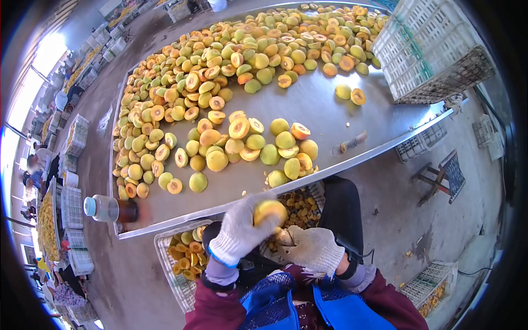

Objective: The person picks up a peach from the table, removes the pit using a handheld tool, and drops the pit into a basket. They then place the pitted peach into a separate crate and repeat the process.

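My left hand (240,234), in a white knitted glove, is closed around a yellow peach half (269,213) just off the table's front edge. My right hand (313,250), gloved too, is closed close beside it; a small light-brown piece shows at its fingertips, too unclear to name. Below my hands a basket (320,191) holds brown pits and scraps between my legs. To its left, a white crate (163,245) contains pitted peach halves (190,254). Many cut peaches (242,60) are heaped on the metal table (264,102), with a smaller cluster (280,144) nearer me.
A bottle of dark liquid (113,209) lies at the table's left corner. One large white crate (429,49) stands on the right end. On the floor to the right are a folding stool (443,176) and another crate (434,289). People and stacked crates (73,209) line the left.
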Action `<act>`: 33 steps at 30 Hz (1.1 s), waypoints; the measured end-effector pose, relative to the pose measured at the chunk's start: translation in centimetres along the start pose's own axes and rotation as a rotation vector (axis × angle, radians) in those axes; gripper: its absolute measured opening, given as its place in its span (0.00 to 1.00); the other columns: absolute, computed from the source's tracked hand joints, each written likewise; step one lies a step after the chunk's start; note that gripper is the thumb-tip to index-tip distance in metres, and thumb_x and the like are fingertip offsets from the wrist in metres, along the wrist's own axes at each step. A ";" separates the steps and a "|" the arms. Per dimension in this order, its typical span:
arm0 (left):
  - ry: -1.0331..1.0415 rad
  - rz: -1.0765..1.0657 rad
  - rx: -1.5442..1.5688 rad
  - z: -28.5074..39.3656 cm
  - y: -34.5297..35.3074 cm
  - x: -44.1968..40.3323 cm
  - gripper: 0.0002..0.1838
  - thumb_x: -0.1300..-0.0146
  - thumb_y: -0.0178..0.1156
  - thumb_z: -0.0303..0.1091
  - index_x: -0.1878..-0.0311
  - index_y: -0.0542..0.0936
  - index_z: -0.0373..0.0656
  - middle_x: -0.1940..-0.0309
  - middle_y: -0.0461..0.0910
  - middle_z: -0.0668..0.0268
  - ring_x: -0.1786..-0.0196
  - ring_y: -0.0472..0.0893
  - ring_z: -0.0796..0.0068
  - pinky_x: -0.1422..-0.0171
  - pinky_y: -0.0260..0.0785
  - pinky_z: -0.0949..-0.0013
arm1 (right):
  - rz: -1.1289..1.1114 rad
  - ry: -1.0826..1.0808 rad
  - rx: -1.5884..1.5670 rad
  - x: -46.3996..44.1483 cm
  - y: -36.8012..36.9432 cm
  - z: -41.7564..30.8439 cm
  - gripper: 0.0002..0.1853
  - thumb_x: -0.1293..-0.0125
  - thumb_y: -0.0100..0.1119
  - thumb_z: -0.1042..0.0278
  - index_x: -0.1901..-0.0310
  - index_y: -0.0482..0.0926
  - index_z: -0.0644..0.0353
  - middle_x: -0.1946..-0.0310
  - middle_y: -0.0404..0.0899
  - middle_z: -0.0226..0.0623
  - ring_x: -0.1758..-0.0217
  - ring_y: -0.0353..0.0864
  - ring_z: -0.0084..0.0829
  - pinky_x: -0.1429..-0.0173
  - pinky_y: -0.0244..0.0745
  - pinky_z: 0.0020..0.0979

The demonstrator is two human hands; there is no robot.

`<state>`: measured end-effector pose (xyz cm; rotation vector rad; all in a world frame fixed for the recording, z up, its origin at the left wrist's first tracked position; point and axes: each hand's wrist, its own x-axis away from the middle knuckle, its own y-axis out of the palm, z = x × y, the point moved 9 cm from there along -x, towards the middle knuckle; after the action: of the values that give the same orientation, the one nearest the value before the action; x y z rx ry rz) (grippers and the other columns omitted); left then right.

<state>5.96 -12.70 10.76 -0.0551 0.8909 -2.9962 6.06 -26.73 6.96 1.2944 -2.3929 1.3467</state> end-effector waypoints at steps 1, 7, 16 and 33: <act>-0.005 0.001 0.000 -1.0 0.4 0.3 0.23 0.37 0.64 0.31 0.40 0.71 0.38 0.53 0.80 0.60 0.54 0.80 0.71 0.46 0.73 0.66 | -0.005 -0.002 -0.001 0.5 0.3 -0.1 0.25 0.40 0.56 0.36 0.58 0.78 0.52 0.72 0.83 0.44 0.66 0.84 0.47 0.62 0.77 0.45; -0.287 0.224 1.233 -3.3 1.8 2.3 0.20 0.38 0.62 0.36 0.46 0.71 0.40 0.52 0.78 0.55 0.52 0.80 0.63 0.47 0.76 0.63 | 0.129 -0.067 -0.319 1.9 -0.8 -1.2 0.21 0.39 0.58 0.41 0.57 0.76 0.50 0.73 0.82 0.41 0.68 0.84 0.47 0.63 0.77 0.45; -0.231 0.362 1.241 -1.4 3.6 4.5 0.34 0.31 0.53 0.56 0.33 0.68 0.38 0.46 0.76 0.55 0.45 0.77 0.60 0.37 0.69 0.58 | 0.186 -0.079 -0.235 2.0 -0.6 -2.1 0.19 0.39 0.59 0.43 0.57 0.77 0.50 0.73 0.83 0.42 0.67 0.84 0.48 0.63 0.77 0.45; -0.076 0.126 0.612 4.4 1.2 3.9 0.17 0.27 0.50 0.37 0.53 0.81 0.32 0.62 0.84 0.61 0.62 0.83 0.73 0.57 0.76 0.69 | -0.850 0.012 -1.244 5.8 4.2 -3.3 0.11 0.35 0.63 0.57 0.63 0.77 0.55 0.81 0.73 0.26 0.84 0.70 0.17 0.82 0.63 0.20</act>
<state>2.24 -16.22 13.89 -0.0974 -0.0505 -2.9739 -1.58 -26.80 8.87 1.4369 -1.6277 -0.3447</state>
